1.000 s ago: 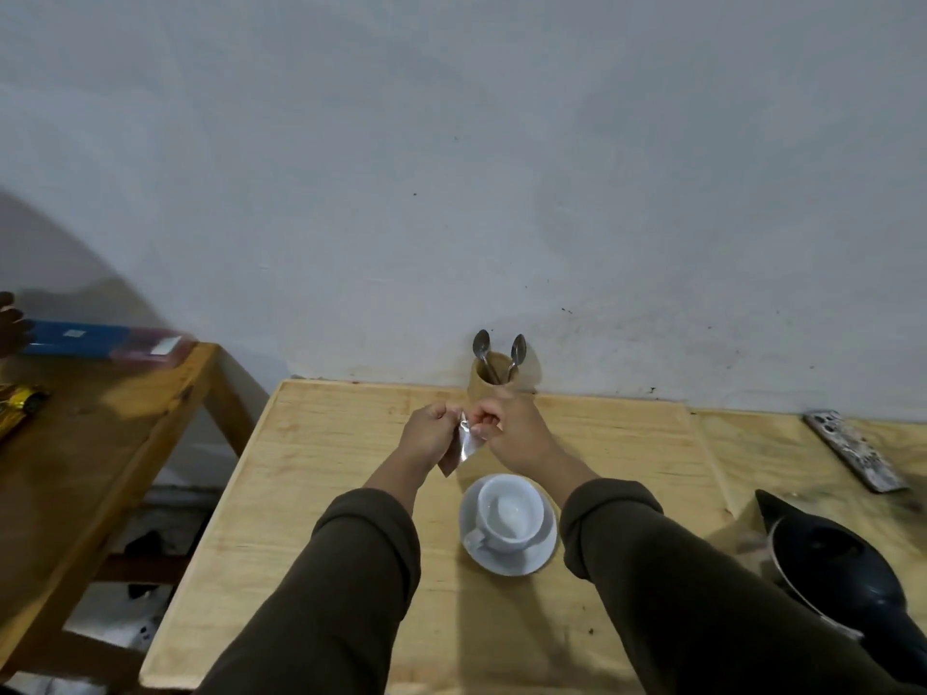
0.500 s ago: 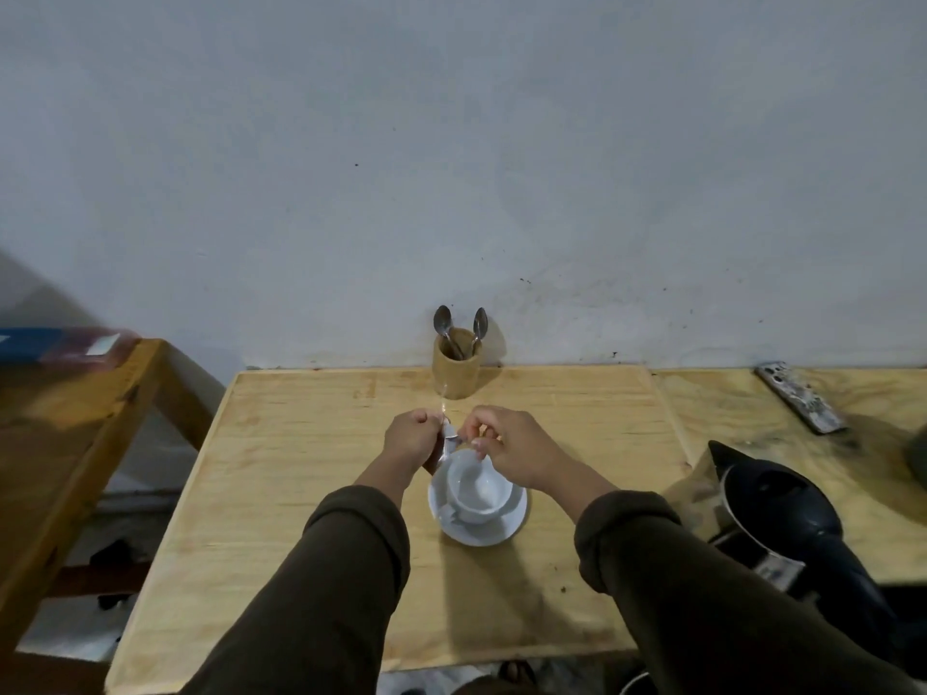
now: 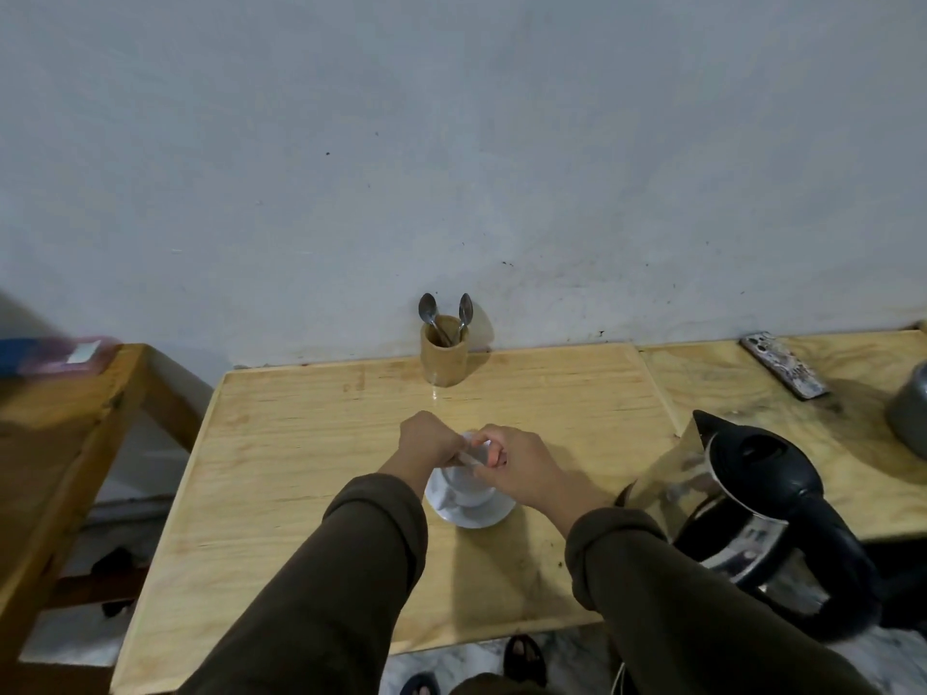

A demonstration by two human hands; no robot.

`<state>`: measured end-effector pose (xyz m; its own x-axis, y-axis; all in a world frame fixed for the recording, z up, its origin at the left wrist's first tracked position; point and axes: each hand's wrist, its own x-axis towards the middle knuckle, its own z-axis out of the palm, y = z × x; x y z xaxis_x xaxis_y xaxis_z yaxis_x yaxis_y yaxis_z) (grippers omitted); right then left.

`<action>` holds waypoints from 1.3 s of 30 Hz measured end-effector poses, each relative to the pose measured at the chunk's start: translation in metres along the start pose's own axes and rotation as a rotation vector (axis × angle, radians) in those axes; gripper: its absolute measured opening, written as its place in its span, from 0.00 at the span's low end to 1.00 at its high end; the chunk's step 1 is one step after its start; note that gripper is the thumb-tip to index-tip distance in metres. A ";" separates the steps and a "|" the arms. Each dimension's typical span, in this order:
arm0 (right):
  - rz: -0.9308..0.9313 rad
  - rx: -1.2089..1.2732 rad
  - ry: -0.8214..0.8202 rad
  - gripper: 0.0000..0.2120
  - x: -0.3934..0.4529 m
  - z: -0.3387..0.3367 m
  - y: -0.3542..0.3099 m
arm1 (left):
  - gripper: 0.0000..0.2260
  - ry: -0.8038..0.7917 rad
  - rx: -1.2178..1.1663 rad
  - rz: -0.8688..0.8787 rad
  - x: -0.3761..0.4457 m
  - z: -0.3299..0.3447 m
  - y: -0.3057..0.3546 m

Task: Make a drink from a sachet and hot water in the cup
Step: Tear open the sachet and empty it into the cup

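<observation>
A white cup [image 3: 469, 491] stands on a white saucer [image 3: 489, 516] in the middle of the light wooden table [image 3: 301, 469]. Both hands hover right over the cup's mouth. My left hand [image 3: 426, 438] and my right hand [image 3: 511, 459] pinch a small silvery sachet [image 3: 466, 460] between them, tilted across the cup. Most of the sachet and the cup's inside are hidden by my fingers. A black and steel electric kettle [image 3: 772, 509] stands to the right of the cup, close to my right forearm.
A wooden holder [image 3: 444, 351] with two spoons stands at the wall behind the cup. A phone [image 3: 782, 363] lies at the back right, beside a grey metal pot [image 3: 910, 408] at the frame edge. A second wooden table [image 3: 55, 418] stands left, across a gap.
Both hands came down with the sachet from above the cup's far side to right over its mouth. The camera tilted down and turned right, showing more of the kettle and the table's front edge.
</observation>
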<state>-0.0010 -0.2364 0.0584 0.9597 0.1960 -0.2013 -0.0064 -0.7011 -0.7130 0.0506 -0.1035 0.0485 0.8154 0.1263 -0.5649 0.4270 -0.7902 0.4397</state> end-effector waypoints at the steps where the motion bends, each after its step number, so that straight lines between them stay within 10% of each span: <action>1: 0.018 0.021 0.023 0.11 0.000 0.001 0.002 | 0.16 -0.004 -0.059 -0.014 0.000 -0.001 0.001; 21: 0.181 0.160 0.181 0.06 0.013 0.007 0.011 | 0.19 0.052 -0.216 0.078 -0.016 -0.008 0.004; 39: 0.181 -0.021 0.101 0.24 0.015 0.006 0.010 | 0.13 0.042 -0.287 0.115 -0.019 -0.013 0.000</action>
<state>0.0117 -0.2360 0.0445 0.9667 -0.0039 -0.2557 -0.1767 -0.7328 -0.6571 0.0404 -0.0982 0.0687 0.8775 0.0752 -0.4736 0.4192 -0.6000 0.6813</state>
